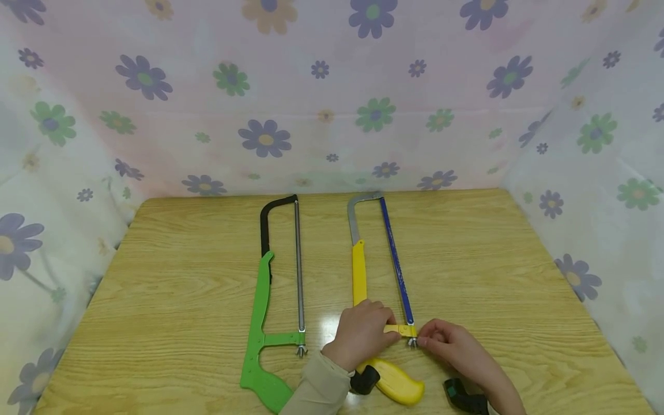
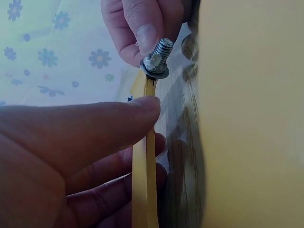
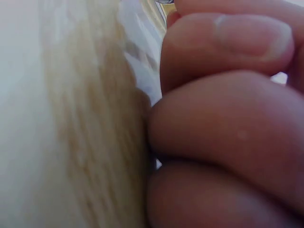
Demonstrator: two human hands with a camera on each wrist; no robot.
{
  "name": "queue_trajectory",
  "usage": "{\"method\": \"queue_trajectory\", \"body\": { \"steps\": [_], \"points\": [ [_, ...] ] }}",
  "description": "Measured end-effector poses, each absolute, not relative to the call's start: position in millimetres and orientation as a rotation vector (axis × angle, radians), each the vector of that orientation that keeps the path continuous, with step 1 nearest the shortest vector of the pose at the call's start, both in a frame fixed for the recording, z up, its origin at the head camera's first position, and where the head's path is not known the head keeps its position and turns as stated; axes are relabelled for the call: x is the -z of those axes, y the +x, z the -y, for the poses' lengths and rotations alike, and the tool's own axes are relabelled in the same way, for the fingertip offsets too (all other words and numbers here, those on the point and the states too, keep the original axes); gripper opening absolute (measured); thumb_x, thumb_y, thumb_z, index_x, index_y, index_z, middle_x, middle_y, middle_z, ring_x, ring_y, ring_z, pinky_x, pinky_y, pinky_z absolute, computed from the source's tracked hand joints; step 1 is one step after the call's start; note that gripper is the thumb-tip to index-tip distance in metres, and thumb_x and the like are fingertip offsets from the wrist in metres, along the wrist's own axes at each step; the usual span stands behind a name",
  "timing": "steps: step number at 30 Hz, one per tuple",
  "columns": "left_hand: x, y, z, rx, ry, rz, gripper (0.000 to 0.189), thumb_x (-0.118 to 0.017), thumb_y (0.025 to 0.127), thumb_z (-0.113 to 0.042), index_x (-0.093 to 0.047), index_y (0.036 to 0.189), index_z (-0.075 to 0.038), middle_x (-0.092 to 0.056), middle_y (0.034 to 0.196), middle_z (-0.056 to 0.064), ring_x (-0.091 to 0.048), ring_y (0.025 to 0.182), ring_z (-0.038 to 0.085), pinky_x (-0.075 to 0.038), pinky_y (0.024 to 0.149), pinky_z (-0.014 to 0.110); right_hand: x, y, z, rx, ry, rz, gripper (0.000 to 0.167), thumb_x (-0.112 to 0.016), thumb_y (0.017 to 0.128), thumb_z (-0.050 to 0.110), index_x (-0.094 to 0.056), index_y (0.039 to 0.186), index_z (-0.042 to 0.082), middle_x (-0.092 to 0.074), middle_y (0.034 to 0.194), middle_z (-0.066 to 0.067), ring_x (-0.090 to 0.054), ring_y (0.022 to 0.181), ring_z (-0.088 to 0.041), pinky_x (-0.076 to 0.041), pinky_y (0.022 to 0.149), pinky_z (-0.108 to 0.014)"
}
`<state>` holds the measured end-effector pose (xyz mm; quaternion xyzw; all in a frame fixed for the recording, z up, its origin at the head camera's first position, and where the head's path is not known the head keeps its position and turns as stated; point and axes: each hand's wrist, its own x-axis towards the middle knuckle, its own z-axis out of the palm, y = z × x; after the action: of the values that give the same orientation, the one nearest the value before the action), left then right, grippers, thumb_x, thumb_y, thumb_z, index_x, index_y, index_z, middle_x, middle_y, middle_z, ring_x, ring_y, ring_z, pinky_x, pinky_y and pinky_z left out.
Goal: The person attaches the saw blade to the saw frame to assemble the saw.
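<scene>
A yellow-handled hacksaw [image 1: 359,271] with a blue blade [image 1: 396,262] lies on the wooden table. My left hand [image 1: 363,331] grips the yellow lower arm of its frame, thumb on one side and fingers on the other, as the left wrist view shows. At the end of that arm is a metal wing nut [image 2: 156,61] on a threaded bolt [image 2: 165,46]. My right hand [image 1: 456,349] pinches the wing nut's side with thumb and curled fingers. In the right wrist view, those fingers [image 3: 228,114] fill the right half and hide the nut.
Left of the yellow hacksaw lies a green hacksaw [image 1: 257,323] with a black front frame and a grey blade [image 1: 299,265]. The wooden table [image 1: 181,288] is bordered by flowered cloth [image 1: 311,155] at the back and both sides.
</scene>
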<state>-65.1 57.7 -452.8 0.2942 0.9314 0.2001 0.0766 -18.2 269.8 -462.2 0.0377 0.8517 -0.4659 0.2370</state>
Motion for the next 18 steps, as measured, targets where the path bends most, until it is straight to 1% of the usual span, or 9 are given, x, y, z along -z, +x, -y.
{"method": "queue_trajectory", "body": {
  "steps": [4,7,9,13,15,18],
  "points": [
    [452.3,-65.4,-57.8,-0.606,0.872,-2.782,0.014,-0.065,0.077,-0.046,-0.064,0.077,-0.033,-0.051,0.073,-0.020,-0.044,0.066,0.001,-0.034,0.050,0.022,461.4,-18.5,-270.1,1.285,0.096,-2.327,0.033,-0.060,0.082,0.041,-0.061,0.091,0.009,-0.046,0.059,0.002,-0.037,0.048,-0.007,-0.034,0.046,-0.023],
    [452.2,-65.2,-57.5,-0.607,0.871,-2.784,0.014,-0.065,0.076,-0.046,-0.063,0.076,-0.032,-0.051,0.073,-0.019,-0.044,0.066,0.002,-0.034,0.049,0.022,460.3,-18.8,-270.1,1.288,0.069,-2.317,0.032,-0.057,0.084,0.041,-0.063,0.092,0.010,-0.046,0.058,0.002,-0.037,0.047,-0.006,-0.035,0.045,-0.024],
    [452.3,-65.0,-57.4,-0.608,0.875,-2.789,0.014,-0.065,0.076,-0.046,-0.063,0.075,-0.032,-0.051,0.072,-0.019,-0.044,0.065,0.002,-0.034,0.049,0.022,459.6,-18.9,-270.2,1.296,0.058,-2.305,0.032,-0.055,0.086,0.040,-0.064,0.092,0.009,-0.045,0.056,0.002,-0.036,0.045,-0.007,-0.034,0.043,-0.024],
    [452.3,-64.9,-57.7,-0.611,0.884,-2.792,0.013,-0.066,0.076,-0.045,-0.063,0.075,-0.032,-0.051,0.072,-0.019,-0.044,0.065,0.002,-0.034,0.049,0.022,458.7,-19.5,-269.7,1.304,0.058,-2.273,0.035,-0.049,0.089,0.041,-0.063,0.085,0.009,-0.039,0.052,0.002,-0.032,0.041,-0.007,-0.033,0.040,-0.025],
    [452.3,-65.0,-57.9,-0.611,0.887,-2.791,0.014,-0.066,0.076,-0.045,-0.063,0.075,-0.032,-0.051,0.072,-0.019,-0.044,0.065,0.002,-0.034,0.049,0.022,458.2,-19.7,-269.3,1.305,0.048,-2.264,0.036,-0.048,0.090,0.041,-0.061,0.082,0.008,-0.037,0.051,0.002,-0.031,0.041,-0.007,-0.032,0.040,-0.024],
    [452.9,-65.5,-58.4,-0.611,0.885,-2.787,0.014,-0.065,0.076,-0.045,-0.063,0.076,-0.032,-0.051,0.072,-0.019,-0.044,0.065,0.002,-0.034,0.049,0.022,457.8,-19.5,-269.3,1.312,0.019,-2.260,0.036,-0.049,0.090,0.040,-0.061,0.083,0.007,-0.037,0.051,0.002,-0.030,0.041,-0.007,-0.032,0.040,-0.025]
  ]
}}
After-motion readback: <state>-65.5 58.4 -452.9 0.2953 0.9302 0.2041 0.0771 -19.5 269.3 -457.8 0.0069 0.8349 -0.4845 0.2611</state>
